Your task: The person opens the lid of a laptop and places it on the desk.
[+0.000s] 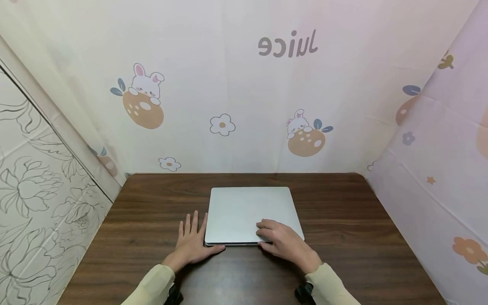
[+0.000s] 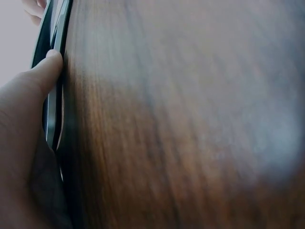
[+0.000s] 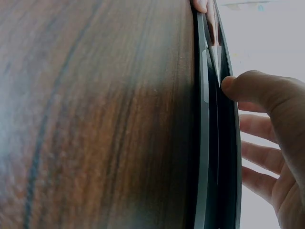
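A silver laptop [image 1: 244,209] lies on the wooden table, its front edge towards me. A thin gap runs between its lid [image 3: 233,138] and its base [image 3: 203,138] in the right wrist view. My right hand [image 1: 285,242] pinches the lid's front edge, thumb [image 3: 255,88] at the rim and the other fingers over the top. To the left of the laptop, my left hand [image 1: 192,244] rests with its fingers spread and straight on the table. Its thumb [image 2: 45,71] reaches along the front edge and presses against the base.
The brown wood-grain table [image 1: 152,212] reaches back to a pale curtain [image 1: 251,93] printed with rabbits, fruit and flowers. More curtain hangs at the right [image 1: 431,169], and a flower-lined white cloth [image 1: 45,203] stands on the left side.
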Available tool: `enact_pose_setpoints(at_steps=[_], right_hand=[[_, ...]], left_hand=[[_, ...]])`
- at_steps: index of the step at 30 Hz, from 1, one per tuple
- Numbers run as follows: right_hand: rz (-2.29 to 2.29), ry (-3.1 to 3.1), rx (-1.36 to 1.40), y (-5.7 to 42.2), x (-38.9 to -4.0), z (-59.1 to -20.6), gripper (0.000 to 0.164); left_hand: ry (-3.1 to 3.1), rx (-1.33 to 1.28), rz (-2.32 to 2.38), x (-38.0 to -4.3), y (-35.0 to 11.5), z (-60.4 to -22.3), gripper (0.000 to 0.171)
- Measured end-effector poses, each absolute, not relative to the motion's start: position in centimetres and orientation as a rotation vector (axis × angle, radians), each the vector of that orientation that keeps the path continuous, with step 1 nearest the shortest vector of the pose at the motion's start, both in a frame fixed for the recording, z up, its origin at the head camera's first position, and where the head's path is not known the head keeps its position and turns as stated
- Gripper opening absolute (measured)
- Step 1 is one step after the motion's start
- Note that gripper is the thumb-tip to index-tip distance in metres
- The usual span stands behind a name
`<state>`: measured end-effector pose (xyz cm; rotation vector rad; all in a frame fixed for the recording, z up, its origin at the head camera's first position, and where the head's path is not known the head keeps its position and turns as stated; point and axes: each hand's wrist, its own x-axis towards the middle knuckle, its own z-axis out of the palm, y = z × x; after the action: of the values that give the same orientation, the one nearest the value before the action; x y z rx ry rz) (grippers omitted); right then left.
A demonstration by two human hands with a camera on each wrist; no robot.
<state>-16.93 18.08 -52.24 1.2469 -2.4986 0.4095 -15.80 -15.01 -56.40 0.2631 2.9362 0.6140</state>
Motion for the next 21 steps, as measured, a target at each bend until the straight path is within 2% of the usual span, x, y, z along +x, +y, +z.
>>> enact_pose_setpoints(at_steps=[21], right_hand=[[0.471,-2.34,1.271,18.35,-17.46,-51.73,0.021]], left_hand=[[2.908,0.241,0.606,-15.96,-15.12,-56.29,0.129]])
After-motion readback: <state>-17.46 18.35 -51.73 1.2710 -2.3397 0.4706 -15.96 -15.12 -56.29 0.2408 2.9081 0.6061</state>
